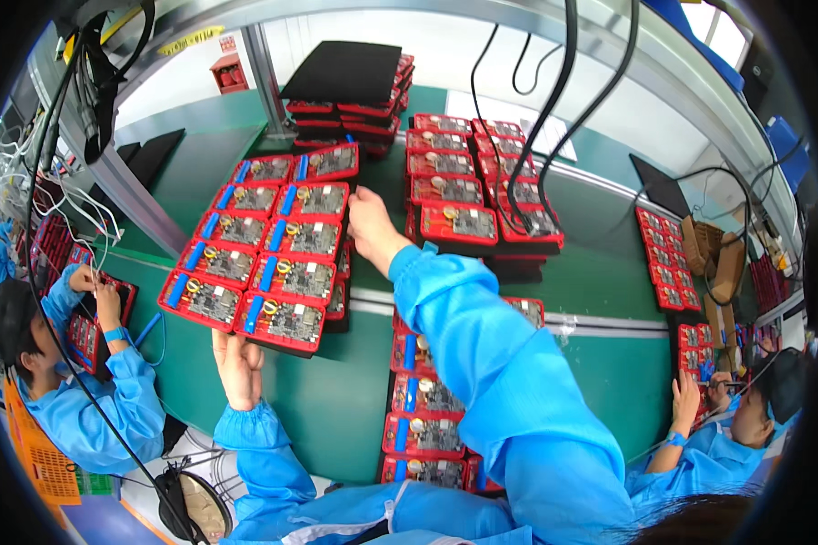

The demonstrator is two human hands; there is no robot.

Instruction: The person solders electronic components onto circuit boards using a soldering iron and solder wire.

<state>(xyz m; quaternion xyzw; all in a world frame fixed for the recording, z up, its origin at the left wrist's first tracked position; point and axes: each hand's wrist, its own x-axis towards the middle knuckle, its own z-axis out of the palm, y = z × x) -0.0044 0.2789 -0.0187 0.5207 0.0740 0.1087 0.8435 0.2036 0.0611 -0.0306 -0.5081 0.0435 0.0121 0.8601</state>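
Both of my hands hold a black tray [294,351] that carries two columns of red open cases [309,337]. Inside each case is a grey circuit board [296,320], with a blue cylinder [253,314] along its left side. My left hand [237,365] grips the near edge from below, fingers partly hidden underneath. Around the right edge, toward the far end, my right hand [373,222] is closed. The tray tilts slightly and overlaps other red cases below it at its right. Under my right forearm lies another group of red cases with blue cylinders [423,433].
Stacked trays of red cases [459,221] stand beyond my right arm. A black-topped stack [345,71] is at the back of the green table [600,263]. Black cables [568,54] hang overhead. Co-workers in blue sleeves [118,400] sit at the left and right.
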